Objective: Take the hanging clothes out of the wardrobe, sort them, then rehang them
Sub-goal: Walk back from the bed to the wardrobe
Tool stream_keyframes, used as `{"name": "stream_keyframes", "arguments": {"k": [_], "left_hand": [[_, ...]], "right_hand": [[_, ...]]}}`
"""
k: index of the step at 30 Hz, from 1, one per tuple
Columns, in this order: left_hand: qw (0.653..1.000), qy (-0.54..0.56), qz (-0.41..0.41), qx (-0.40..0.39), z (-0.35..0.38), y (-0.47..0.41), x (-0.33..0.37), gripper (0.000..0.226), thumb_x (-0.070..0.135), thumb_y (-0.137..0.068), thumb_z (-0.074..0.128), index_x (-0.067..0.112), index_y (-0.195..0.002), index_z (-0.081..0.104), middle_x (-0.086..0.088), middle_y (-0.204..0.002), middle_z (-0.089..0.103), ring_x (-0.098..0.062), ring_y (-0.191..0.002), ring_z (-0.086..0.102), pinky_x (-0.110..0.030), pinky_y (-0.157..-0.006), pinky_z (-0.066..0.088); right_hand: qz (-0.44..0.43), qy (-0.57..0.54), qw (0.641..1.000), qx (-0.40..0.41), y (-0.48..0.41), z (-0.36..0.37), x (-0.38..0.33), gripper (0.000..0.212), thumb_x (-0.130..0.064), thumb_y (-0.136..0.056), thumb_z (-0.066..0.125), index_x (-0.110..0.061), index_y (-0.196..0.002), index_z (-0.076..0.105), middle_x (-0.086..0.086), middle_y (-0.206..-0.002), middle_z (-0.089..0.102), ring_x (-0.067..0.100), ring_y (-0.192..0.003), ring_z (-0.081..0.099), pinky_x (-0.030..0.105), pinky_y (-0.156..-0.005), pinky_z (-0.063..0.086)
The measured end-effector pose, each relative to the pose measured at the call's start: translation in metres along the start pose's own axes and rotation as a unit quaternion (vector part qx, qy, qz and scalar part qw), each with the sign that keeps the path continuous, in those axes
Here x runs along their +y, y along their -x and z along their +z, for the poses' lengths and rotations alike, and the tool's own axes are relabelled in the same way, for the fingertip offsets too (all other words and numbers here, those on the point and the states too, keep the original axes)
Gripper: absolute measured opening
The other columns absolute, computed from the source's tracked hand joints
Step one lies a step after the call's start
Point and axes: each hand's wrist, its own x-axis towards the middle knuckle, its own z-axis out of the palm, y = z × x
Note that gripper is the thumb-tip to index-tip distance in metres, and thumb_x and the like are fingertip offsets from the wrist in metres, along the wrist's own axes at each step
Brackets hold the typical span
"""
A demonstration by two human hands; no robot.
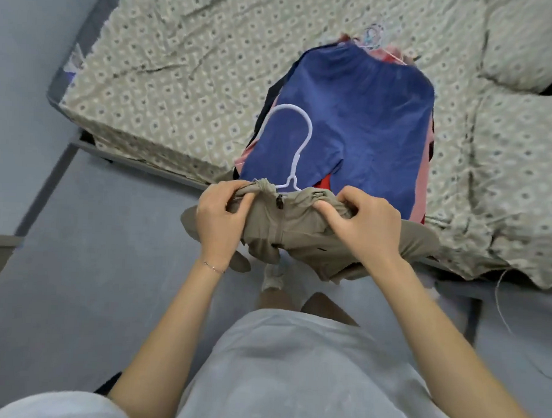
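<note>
Head view: left hand [219, 219] and right hand [368, 224] pinched the khaki garment [299, 233] on its hanger [311, 130] at the bed's [179, 80] near edge; probably fitting it, shoulders needing seating next.

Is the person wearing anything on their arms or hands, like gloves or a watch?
No gloves and no watch. The left hand and right hand are bare, and so are both forearms. A thin chain bracelet with tiny beads circles the left wrist. A pale short sleeve shows at the left upper arm. No rings show on the fingers.

Home bedroom: patterned-sheeted bed [166, 89], pillows [521, 148].
</note>
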Motion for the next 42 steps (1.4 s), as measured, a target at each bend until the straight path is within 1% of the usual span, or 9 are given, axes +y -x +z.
{"name": "stream_keyframes", "arguments": {"k": [3, 6, 9, 13, 19, 24, 33, 37, 42], "left_hand": [[0.997, 0.007, 0.066, -0.041, 0.022, -0.023, 0.008, 0.022, 0.024, -0.093, 0.062, 0.007, -0.102, 0.073, 0.004, -0.097, 0.069, -0.013, -0.087, 0.059, -0.031, -0.085, 0.048], [0.993, 0.038, 0.089, -0.064, 0.047, -0.042, 0.023, 0.022, 0.023, -0.094, 0.062, 0.007, -0.106, 0.072, 0.009, -0.1, 0.066, -0.015, -0.087, 0.06, -0.04, -0.087, 0.05], [0.993, 0.069, 0.07, -0.064, 0.075, -0.067, 0.043, 0.019, 0.023, -0.092, 0.064, 0.011, -0.104, 0.072, 0.017, -0.1, 0.064, -0.007, -0.091, 0.059, -0.05, -0.088, 0.049], [0.991, 0.102, 0.064, -0.053, 0.111, -0.102, 0.07, 0.009, 0.026, -0.092, 0.065, 0.022, -0.099, 0.067, 0.025, -0.094, 0.062, 0.008, -0.091, 0.054, -0.053, -0.086, 0.049], [0.993, 0.082, 0.081, -0.007, 0.161, -0.151, 0.092, 0.005, 0.021, -0.092, 0.064, 0.021, -0.095, 0.068, 0.018, -0.092, 0.063, 0.007, -0.088, 0.053, -0.054, -0.082, 0.046], [0.993, 0.036, 0.112, 0.024, 0.208, -0.201, 0.1, 0.005, 0.026, -0.095, 0.061, 0.026, -0.1, 0.063, 0.009, -0.094, 0.062, -0.003, -0.085, 0.051, -0.034, -0.089, 0.038], [0.998, 0.015, 0.051, -0.019, 0.304, -0.276, 0.05, 0.006, 0.017, -0.093, 0.063, 0.019, -0.094, 0.068, 0.016, -0.089, 0.061, -0.021, -0.081, 0.058, -0.053, -0.085, 0.042], [0.998, 0.03, 0.037, -0.03, 0.344, -0.318, 0.026, 0.009, 0.016, -0.093, 0.064, 0.025, -0.093, 0.067, 0.018, -0.088, 0.061, -0.022, -0.078, 0.057, -0.053, -0.083, 0.042], [0.997, 0.036, 0.06, -0.023, 0.387, -0.372, 0.01, 0.007, 0.018, -0.093, 0.063, 0.021, -0.091, 0.069, 0.019, -0.09, 0.059, -0.021, -0.08, 0.056, -0.038, -0.086, 0.036]], "right_hand": [[0.029, 0.001, 0.999, 0.043, -0.013, -0.009, 0.015, 0.053, -0.068, -0.08, 0.053, -0.017, -0.066, 0.053, -0.003, -0.054, 0.055, 0.02, -0.055, 0.054, 0.035, -0.05, 0.041], [0.05, 0.002, 0.994, 0.098, -0.025, -0.021, 0.032, 0.053, -0.066, -0.079, 0.055, -0.016, -0.063, 0.055, -0.003, -0.051, 0.052, 0.018, -0.051, 0.051, 0.034, -0.047, 0.042], [0.06, 0.015, 0.988, 0.143, -0.043, -0.035, 0.047, 0.052, -0.062, -0.081, 0.058, -0.015, -0.061, 0.056, -0.002, -0.051, 0.051, 0.016, -0.049, 0.049, 0.035, -0.046, 0.04], [0.065, 0.02, 0.982, 0.179, -0.079, -0.052, 0.071, 0.051, -0.061, -0.085, 0.059, -0.015, -0.062, 0.057, -0.003, -0.051, 0.052, 0.015, -0.05, 0.049, 0.035, -0.049, 0.038], [0.062, -0.03, 0.985, 0.158, -0.148, -0.071, 0.103, 0.048, -0.057, -0.085, 0.062, -0.016, -0.062, 0.056, -0.005, -0.05, 0.048, 0.012, -0.048, 0.042, 0.035, -0.046, 0.037], [0.072, -0.067, 0.985, 0.141, -0.215, -0.074, 0.131, 0.046, -0.057, -0.084, 0.062, -0.017, -0.063, 0.056, -0.007, -0.051, 0.046, 0.012, -0.053, 0.042, 0.025, -0.049, 0.031], [0.088, -0.06, 0.989, 0.105, -0.323, -0.012, 0.179, 0.042, -0.055, -0.085, 0.063, -0.019, -0.065, 0.057, -0.008, -0.052, 0.048, 0.011, -0.059, 0.045, 0.025, -0.049, 0.033], [0.119, -0.077, 0.986, 0.09, -0.371, 0.013, 0.193, 0.04, -0.054, -0.085, 0.062, -0.02, -0.065, 0.057, -0.008, -0.055, 0.05, 0.01, -0.058, 0.045, 0.029, -0.052, 0.036], [0.139, -0.099, 0.978, 0.12, -0.433, 0.027, 0.205, 0.036, -0.051, -0.083, 0.065, -0.021, -0.065, 0.06, -0.007, -0.055, 0.051, 0.009, -0.057, 0.046, 0.031, -0.054, 0.036]]}}
